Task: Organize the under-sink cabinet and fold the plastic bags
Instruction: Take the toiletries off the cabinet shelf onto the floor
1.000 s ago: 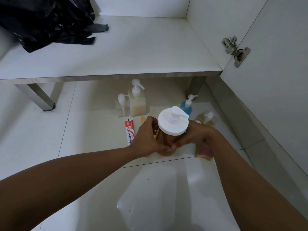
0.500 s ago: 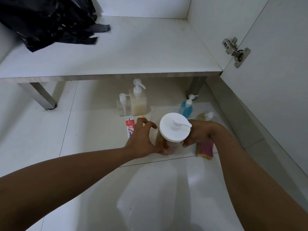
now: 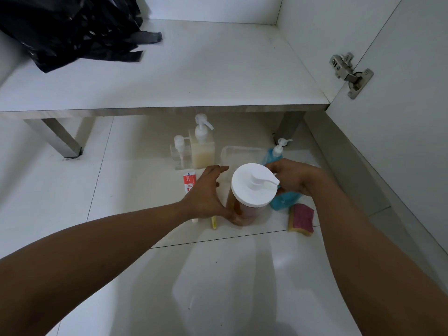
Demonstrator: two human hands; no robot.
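Status: early stage, little completed. The black plastic bags (image 3: 72, 32) lie in a crumpled, unfolded heap at the back left corner of the cabinet shelf (image 3: 218, 76); in my judgement the folding has not been started.

The toiletries stand on the tiled floor (image 3: 135, 238), in front of and under the shelf:
- two clear pump bottles (image 3: 202, 151), side by side
- a toothpaste tube (image 3: 189, 181), flat beside them
- a clear tray (image 3: 242, 151)
- a blue pump bottle (image 3: 278, 151) with blue plastic (image 3: 283, 202) about it
- a sponge (image 3: 301, 218) on the right

Nearest the person is an amber pump jar (image 3: 253, 184) with a wide white lid, upright on the floor. The left hand (image 3: 208, 192) is beside it, fingers spread and straight, thumb low against the jar's side. The right hand (image 3: 293, 178) is curled behind the lid, over the blue plastic (whether it grips that or the jar I cannot tell).

Remaining: sorting, shelving every item, folding every bag.
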